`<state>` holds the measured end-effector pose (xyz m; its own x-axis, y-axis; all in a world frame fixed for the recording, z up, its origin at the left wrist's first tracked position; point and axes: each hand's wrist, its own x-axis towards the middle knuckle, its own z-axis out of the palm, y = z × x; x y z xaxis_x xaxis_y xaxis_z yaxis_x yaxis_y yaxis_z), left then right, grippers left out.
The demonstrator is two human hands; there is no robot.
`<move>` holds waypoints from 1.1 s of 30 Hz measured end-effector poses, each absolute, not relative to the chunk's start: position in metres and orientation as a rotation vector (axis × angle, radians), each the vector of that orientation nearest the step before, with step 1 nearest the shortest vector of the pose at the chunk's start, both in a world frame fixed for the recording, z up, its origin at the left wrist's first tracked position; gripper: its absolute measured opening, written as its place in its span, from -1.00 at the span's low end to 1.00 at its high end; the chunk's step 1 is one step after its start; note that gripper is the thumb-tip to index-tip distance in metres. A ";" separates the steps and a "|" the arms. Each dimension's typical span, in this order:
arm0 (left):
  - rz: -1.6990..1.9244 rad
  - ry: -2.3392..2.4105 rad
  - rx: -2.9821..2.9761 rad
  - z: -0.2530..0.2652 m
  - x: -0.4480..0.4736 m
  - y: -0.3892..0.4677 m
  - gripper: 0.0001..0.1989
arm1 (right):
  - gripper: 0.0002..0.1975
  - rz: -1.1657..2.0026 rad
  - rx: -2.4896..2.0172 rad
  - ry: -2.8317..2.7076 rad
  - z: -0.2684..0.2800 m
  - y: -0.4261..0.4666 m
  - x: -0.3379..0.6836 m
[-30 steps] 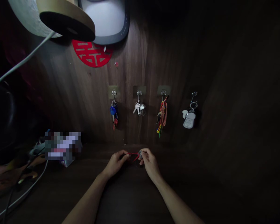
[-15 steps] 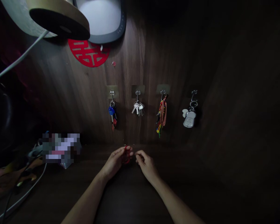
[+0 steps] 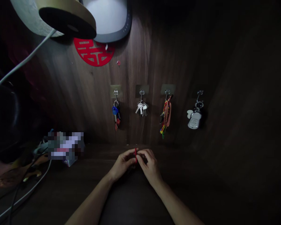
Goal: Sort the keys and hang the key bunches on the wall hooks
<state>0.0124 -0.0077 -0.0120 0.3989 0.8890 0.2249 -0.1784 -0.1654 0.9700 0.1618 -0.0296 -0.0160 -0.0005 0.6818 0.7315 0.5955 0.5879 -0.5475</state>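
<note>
Low in the middle, my left hand (image 3: 121, 164) and my right hand (image 3: 151, 165) meet at a thin red cord (image 3: 135, 152). The cord looks like a small loop, seen nearly edge-on. My left thumb and fingers are closed on it from one side, and my right thumb and forefinger pinch it from the other. Part of it is hidden behind the fingers. On the wall beyond my hands hang a key ring with a blue tag (image 3: 115, 110), a bunch of silver keys (image 3: 142, 108), colourful braided cords (image 3: 167, 114) and a white key fob (image 3: 194, 120).
Each bunch hangs from a metal wall hook (image 3: 142, 92). A red paper-cut (image 3: 96, 56) and a lamp-like round base (image 3: 67, 23) are at upper left. A pale cable (image 3: 21, 64) crosses the left side; a blurred-out box (image 3: 66, 147) lies at left.
My right hand has come up to my left and now grips the red cord too. The cord has turned edge-on. The view has shifted slightly.
</note>
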 end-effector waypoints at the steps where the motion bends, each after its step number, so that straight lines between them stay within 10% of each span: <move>1: 1.092 0.696 1.468 -0.013 0.013 -0.008 -0.58 | -0.91 0.087 -1.085 -1.676 -0.017 -0.029 0.161; 33: 0.840 0.459 0.930 -0.010 0.013 -0.012 -0.77 | -0.73 0.757 -1.050 -1.038 -0.015 -0.017 0.172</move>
